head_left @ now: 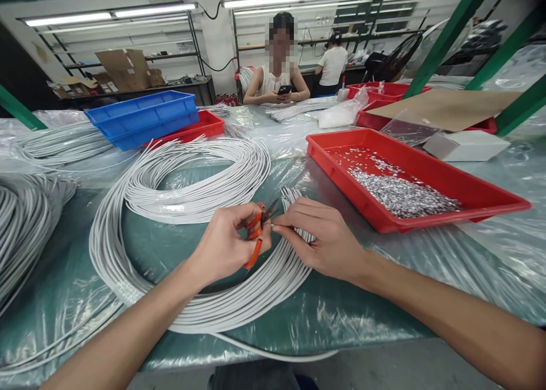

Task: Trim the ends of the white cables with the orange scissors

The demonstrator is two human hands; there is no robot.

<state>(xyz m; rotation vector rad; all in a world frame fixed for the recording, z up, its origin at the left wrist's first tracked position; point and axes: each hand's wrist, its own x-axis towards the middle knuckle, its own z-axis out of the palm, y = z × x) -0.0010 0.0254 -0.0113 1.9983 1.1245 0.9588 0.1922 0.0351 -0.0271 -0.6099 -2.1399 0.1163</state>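
Observation:
My left hand [228, 239] is closed around small orange-handled cutting pliers [255, 245], whose dark jaws point up and away. Close beside it, my right hand [322, 236] pinches thumb and forefinger on a small whitish tip, which looks like the end of a white cable; most of it is hidden by the fingers. Under and behind the right hand, the bunched ends of a large coil of white cables [239, 307] show. A second coil of white cable [196, 199] lies just beyond, overlapping the first.
At the right, a red tray [447, 168] holds many small shiny metal pieces. Back left, a blue tray [145, 120] rests by a red one [196, 127]. More cable [29, 225] lies far left. Across the plastic-covered table, a person [277, 77] holds a phone; another sits behind.

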